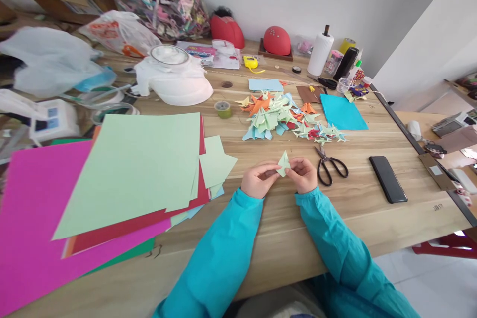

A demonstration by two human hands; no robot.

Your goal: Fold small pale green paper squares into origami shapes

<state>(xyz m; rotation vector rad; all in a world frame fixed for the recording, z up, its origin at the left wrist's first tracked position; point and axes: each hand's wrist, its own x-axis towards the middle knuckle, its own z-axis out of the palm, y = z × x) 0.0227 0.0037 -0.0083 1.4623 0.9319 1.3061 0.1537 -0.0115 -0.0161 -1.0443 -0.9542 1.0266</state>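
A small light green folded paper (pixel 283 163), shaped like a narrow diamond with a crease down its middle, is held up between my two hands over the table. My left hand (pixel 259 179) pinches its left edge between thumb and fingers. On the other side, my right hand (pixel 302 175) grips the lower right edge, its thumb on the paper's face. Just right of my right hand lie black-handled scissors (pixel 328 165), blades pointing away from me. Beyond my hands is a heap of folded paper pieces (pixel 274 114) in green, orange, blue and red.
At left, large coloured sheets lie stacked, a green sheet (pixel 134 159) on top, with small green squares (pixel 216 164) beside them. A phone (pixel 387 179) rests at right. Farther back are a turquoise sheet (pixel 343 112), a tape roll (pixel 222 109), a tape measure (pixel 251 62) and a red dome (pixel 277 40).
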